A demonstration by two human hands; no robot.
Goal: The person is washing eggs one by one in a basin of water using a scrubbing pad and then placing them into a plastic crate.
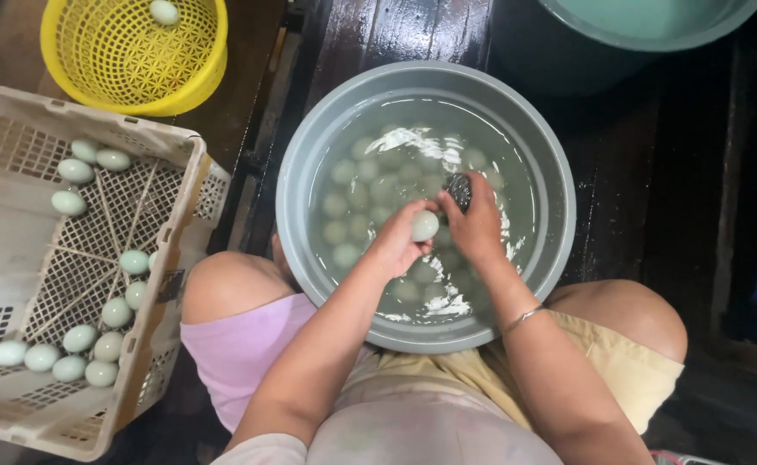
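Two-handed, scrubbing one pale egg [424,226] just above the cloudy water of the grey basin [559,207], between the knees. Cupping it in the left hand [393,245], fingers curled shut around its lower half. Pinching a dark scouring pad [458,189] in the right hand [479,228], fingers closed on it, right beside the egg; touching the shell or just off it, hard to tell from this angle.

Judging by the grip, cleaning in mid-course, and calling next for a light, steady hold, with the shell probably slick and brittle.

Soaking many more submerged eggs [344,207] under the water, with white froth floating at the surface. Off to the left, cradling over a dozen blue-green eggs [77,340] in a beige slatted crate [17,250], most of them gathered along its lower side. Beyond that, carrying a single egg [164,12] in a yellow mesh basket [189,77]. Showing only the rim of a teal tub [654,26] at the top edge, contents out of view.
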